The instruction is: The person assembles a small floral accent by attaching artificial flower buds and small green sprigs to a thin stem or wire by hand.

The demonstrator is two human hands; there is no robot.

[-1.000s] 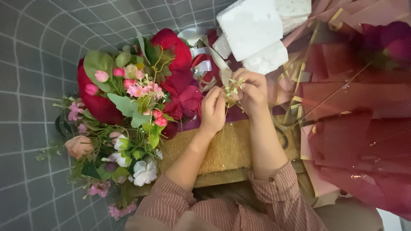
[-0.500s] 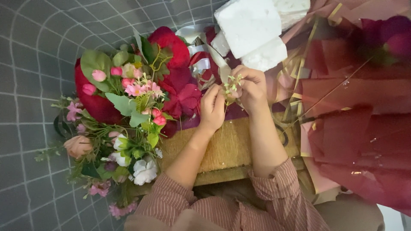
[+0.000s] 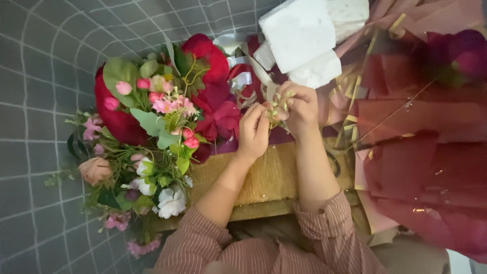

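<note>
1. Nearest the camera I see my two striped pink sleeves, with both forearms reaching up over a low wooden stool whose mustard top sits under the wrists.

2. My left hand has its fingers pinched on a small pale-green sprig; my right hand curls around the same sprig from the other side. Both hands grasp it, touching each other, just above the stool's far edge.

3. Compared with half a second ago, little has shifted: the hands sit in the same spot and the right thumb has tucked in slightly. I judge the fiddly work on the sprig is still underway, not finished.

4. Left of the hands lies a mixed bouquet: deep red blooms, small pink buds, white and peach flowers, green leaves, on grey gridded wrapping paper.

5. Beyond the hands, silvery ribbon loops sit near the red blooms.

6. Farther up, white foam blocks lie stacked, rectangular and unmarked.

7. To the right, dark red translucent wrapping sheets with gold edging spread out. I see no labels.
</note>
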